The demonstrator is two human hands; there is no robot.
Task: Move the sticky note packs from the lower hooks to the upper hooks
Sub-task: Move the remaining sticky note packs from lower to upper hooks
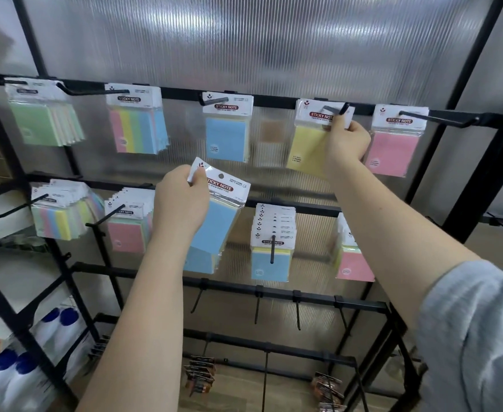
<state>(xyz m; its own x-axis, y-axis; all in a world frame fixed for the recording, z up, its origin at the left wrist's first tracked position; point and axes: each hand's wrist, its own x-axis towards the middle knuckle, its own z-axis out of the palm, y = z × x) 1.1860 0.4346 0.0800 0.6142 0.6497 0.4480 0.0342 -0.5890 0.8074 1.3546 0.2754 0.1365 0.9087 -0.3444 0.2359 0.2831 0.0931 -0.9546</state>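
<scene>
My left hand [180,200] grips a blue sticky note pack [214,224] by its white header, off any hook, between the two rows. My right hand [347,141] pinches the header of a yellow pack [306,144] at an upper hook [335,110]. Other upper hooks carry green [40,121], multicolour [137,130], blue [226,138] and pink [391,153] packs. On the lower hooks hang a pastel stack [61,215], a pink stack [125,233], a blue stack [271,257] and a pink pack [353,263] partly behind my right forearm.
Black rack bars [274,99] and hooks jut toward me. Below are bare hooks [257,307] and small carded goods [199,373] near the floor. White bottles with blue caps [57,322] stand on a shelf at the lower left.
</scene>
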